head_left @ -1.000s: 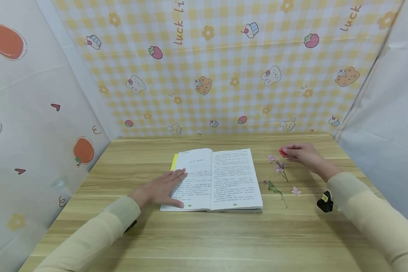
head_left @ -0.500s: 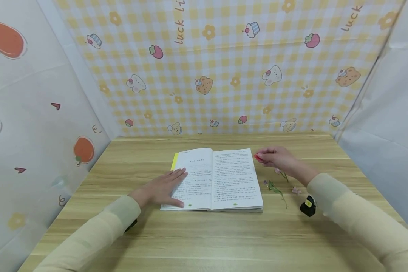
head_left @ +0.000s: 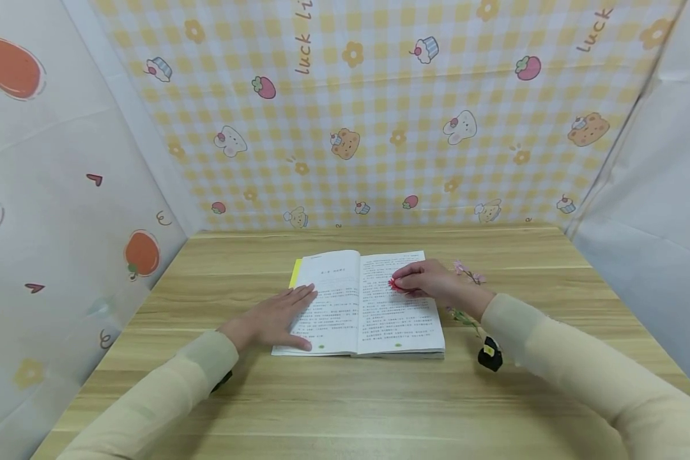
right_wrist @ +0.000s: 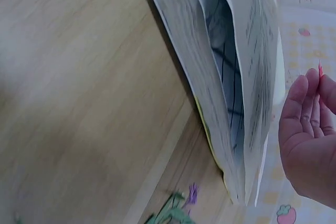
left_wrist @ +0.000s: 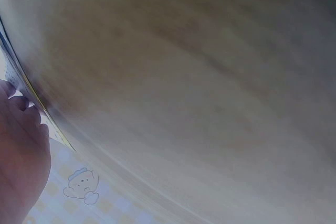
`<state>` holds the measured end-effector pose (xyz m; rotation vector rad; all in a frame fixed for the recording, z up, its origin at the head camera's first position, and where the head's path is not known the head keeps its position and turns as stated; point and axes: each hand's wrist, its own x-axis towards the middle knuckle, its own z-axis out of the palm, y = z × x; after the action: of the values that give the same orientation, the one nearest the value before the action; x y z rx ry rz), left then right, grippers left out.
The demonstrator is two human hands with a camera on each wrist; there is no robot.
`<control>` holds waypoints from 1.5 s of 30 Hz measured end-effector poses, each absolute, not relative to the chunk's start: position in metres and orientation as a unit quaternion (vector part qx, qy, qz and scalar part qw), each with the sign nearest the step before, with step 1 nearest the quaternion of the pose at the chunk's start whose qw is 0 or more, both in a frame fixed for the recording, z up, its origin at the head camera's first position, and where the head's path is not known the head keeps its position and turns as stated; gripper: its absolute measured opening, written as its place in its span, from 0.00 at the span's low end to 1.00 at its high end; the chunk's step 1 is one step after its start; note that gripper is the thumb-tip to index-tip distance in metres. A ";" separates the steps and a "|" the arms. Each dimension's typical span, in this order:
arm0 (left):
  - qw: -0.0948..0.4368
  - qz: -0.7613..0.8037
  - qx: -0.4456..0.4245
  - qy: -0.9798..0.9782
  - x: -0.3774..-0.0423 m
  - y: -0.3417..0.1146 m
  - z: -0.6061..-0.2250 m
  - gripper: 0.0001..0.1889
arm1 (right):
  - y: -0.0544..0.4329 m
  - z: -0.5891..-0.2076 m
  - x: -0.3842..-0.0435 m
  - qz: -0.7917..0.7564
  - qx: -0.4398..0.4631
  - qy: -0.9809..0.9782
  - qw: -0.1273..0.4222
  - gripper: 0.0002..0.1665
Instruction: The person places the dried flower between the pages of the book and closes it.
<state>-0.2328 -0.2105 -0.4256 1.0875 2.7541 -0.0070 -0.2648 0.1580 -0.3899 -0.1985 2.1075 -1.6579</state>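
An open book with printed pages lies on the wooden table. My left hand rests flat on its left page, fingers spread; the left wrist view catches that hand at its left edge. Over the right page my right hand pinches a red flower between thumb and fingertips. In the right wrist view the red flower shows as a thin sliver at the fingertips, beside the thick page edges of the book.
Pink blossoms lie right of the book, partly behind the right forearm. A green-leaved sprig with a purple flower lies by the book's right edge. A checked cloth hangs behind the wooden table.
My right hand has carried the red flower leftward from beside the pink blossoms to over the right page. The left hand has stayed on the left page.
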 end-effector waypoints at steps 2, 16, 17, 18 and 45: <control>0.092 -0.003 0.364 0.927 -0.233 -0.210 -0.425 0.60 | 0.152 -0.391 -0.265 -0.597 -0.074 0.767 0.225 0.15; 0.100 0.000 0.362 0.927 -0.233 -0.210 -0.426 0.60 | 0.117 -0.405 -0.261 -0.555 -0.069 0.793 0.241 0.10; 0.100 -0.001 0.361 0.927 -0.233 -0.210 -0.426 0.60 | 0.115 -0.406 -0.261 -0.552 -0.071 0.794 0.242 0.10; 0.101 -0.003 0.361 0.927 -0.233 -0.210 -0.426 0.61 | 0.114 -0.407 -0.261 -0.552 -0.069 0.794 0.245 0.10; 0.098 -0.001 0.361 0.927 -0.232 -0.211 -0.425 0.61 | 0.110 -0.398 -0.260 -0.450 -0.180 0.850 0.207 0.15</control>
<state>-0.2317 -0.2110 -0.4249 1.0697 2.7437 -0.0016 -0.2595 0.1104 -0.3982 -0.5016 2.3659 -1.2545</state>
